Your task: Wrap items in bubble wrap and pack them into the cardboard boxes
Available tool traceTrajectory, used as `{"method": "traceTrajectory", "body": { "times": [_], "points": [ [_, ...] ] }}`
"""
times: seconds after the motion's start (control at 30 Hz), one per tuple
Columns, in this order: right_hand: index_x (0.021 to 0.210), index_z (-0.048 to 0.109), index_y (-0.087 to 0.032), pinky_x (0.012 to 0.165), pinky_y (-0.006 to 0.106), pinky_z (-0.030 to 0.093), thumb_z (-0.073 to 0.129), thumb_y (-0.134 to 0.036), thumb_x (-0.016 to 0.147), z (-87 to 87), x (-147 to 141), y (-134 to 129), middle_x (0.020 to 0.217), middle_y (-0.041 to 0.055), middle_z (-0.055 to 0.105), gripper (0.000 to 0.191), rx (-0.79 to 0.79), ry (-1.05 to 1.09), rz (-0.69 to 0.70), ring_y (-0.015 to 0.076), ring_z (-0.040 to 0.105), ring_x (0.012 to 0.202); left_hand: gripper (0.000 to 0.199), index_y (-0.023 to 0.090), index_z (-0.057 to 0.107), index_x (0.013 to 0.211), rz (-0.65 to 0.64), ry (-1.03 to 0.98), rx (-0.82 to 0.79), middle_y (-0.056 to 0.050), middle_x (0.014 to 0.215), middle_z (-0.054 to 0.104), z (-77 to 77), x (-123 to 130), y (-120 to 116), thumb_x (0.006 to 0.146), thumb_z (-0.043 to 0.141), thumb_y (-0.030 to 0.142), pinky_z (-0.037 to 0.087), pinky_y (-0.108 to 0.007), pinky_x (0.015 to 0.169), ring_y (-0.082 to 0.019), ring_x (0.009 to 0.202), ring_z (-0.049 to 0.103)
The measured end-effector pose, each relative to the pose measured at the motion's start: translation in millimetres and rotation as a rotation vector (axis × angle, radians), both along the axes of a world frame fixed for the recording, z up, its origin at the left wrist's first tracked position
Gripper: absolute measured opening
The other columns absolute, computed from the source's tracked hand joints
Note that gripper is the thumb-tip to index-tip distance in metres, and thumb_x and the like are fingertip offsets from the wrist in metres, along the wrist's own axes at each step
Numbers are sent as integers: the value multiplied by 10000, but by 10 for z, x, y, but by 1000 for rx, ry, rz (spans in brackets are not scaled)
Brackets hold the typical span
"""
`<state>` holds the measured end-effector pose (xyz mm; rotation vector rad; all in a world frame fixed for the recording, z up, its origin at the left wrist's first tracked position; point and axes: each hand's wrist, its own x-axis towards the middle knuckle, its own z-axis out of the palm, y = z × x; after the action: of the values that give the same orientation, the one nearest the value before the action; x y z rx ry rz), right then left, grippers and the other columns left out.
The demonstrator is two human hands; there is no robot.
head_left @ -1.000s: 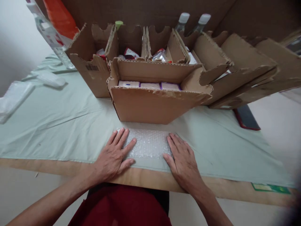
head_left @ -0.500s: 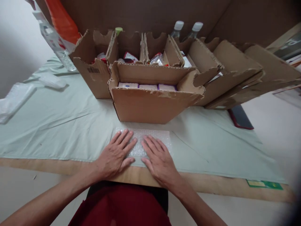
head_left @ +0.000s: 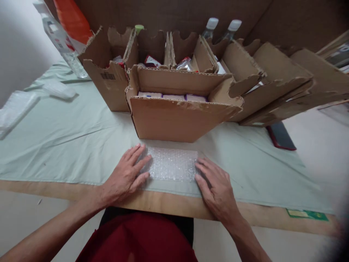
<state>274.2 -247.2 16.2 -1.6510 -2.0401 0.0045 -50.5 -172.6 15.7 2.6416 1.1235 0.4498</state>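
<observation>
A flat piece of bubble wrap (head_left: 173, 164) lies on the pale green cloth close to the table's front edge. My left hand (head_left: 127, 174) rests at its left end, fingers spread, the fingertips touching the wrap. At the right end is my right hand (head_left: 216, 185), its fingers apart and their tips at the wrap's edge. Neither hand grips anything. Just behind the wrap stands a wide cardboard box (head_left: 166, 120) with several small purple-edged packs inside.
Behind stands a row of open cardboard bins (head_left: 106, 85) holding packets. Clear bottles (head_left: 65, 51) and more bubble wrap (head_left: 17, 109) are at the left. A dark flat item (head_left: 281, 136) lies right, a green packet (head_left: 307, 214) at the front edge.
My right hand has slid right, from the top of the bubble wrap to its right end. My left hand has shifted slightly left, uncovering more of the wrap.
</observation>
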Motion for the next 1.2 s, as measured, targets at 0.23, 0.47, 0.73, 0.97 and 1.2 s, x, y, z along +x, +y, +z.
{"method": "traceTrajectory", "body": {
  "times": [0.23, 0.47, 0.73, 0.97, 1.2],
  "points": [
    [1282, 653, -150, 995, 526, 502, 484, -337, 995, -21, 47, 520, 1403, 179, 646, 382, -94, -28, -46, 356, 610, 1283, 379, 166, 620, 1314, 159, -86, 96, -150, 1320, 678, -10, 4, 325, 983, 438, 129, 518, -543, 1069, -321, 1292, 585],
    [848, 643, -221, 915, 482, 485, 554, -256, 870, 39, 0, 622, 1088, 101, 751, 98, -183, 106, -57, 317, 668, 1080, 324, 163, 705, 1178, 212, -18, 32, -117, 982, 714, 45, 91, 455, 889, 558, 157, 531, -469, 866, -287, 939, 607],
    [1010, 624, -258, 809, 390, 491, 563, -136, 889, 483, -59, 405, 910, 12, 723, 182, -33, 178, 52, 230, 666, 870, 121, 204, 658, 896, 193, -305, 17, -60, 1014, 696, 523, 28, 285, 884, 572, 121, 568, -374, 828, -222, 975, 679],
    [926, 528, -227, 1002, 467, 476, 510, 8, 848, 611, -63, 192, 1295, 95, 680, 248, 244, 89, 175, 302, 612, 1277, 228, 208, 606, 955, 19, -314, 385, -85, 1216, 681, 679, -33, 8, 869, 612, -3, 542, -464, 1024, -278, 1248, 642],
    [1033, 637, -193, 934, 473, 518, 438, 3, 894, 57, 232, -111, 1349, 136, 670, 312, 62, -118, 115, 320, 630, 1273, 344, 203, 628, 1230, -65, -176, 72, -140, 1422, 610, 128, -267, -162, 904, 570, 109, 428, -589, 1156, -341, 1401, 517]
  ]
}}
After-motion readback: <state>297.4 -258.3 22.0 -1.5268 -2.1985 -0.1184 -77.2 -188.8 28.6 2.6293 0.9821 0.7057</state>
